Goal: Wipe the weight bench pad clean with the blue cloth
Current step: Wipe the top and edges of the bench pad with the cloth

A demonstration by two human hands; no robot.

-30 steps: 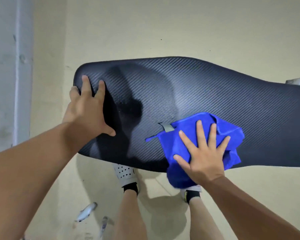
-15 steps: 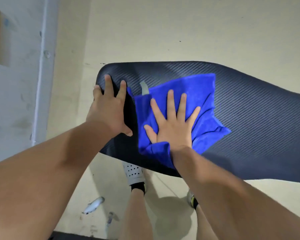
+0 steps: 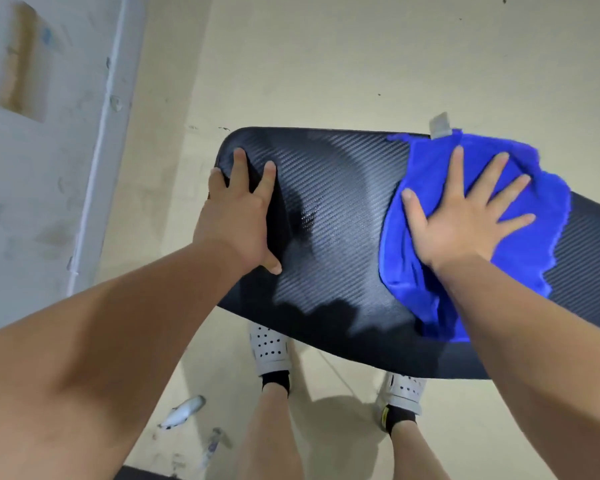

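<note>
Showing one weight bench pad (image 3: pixel 340 216), black with a woven carbon-fibre pattern, which is lying across the middle of the view and running out of the right edge. One blue cloth (image 3: pixel 520 244) is lying crumpled on the pad's right part, reaching from the far edge to the near edge, with one grey tag (image 3: pixel 440 125) sticking out past the far edge. Two bare hands are resting on the pad: the right hand (image 3: pixel 465 220) is lying flat on the cloth with fingers spread wide, pressing rather than clutching; the left hand (image 3: pixel 238 216) is lying open over the pad's rounded left end, fingers extended onto its top surface and thumb pointing toward the near edge. Two forearms are crossing the lower view, the right one covering part of the cloth and the pad's near edge. Two white perforated shoes (image 3: pixel 269 346) with dark socks are standing on the beige floor (image 3: pixel 326 64) under the pad's near edge. A grey wall (image 3: pixel 42 168) is occupying the left side.
</note>
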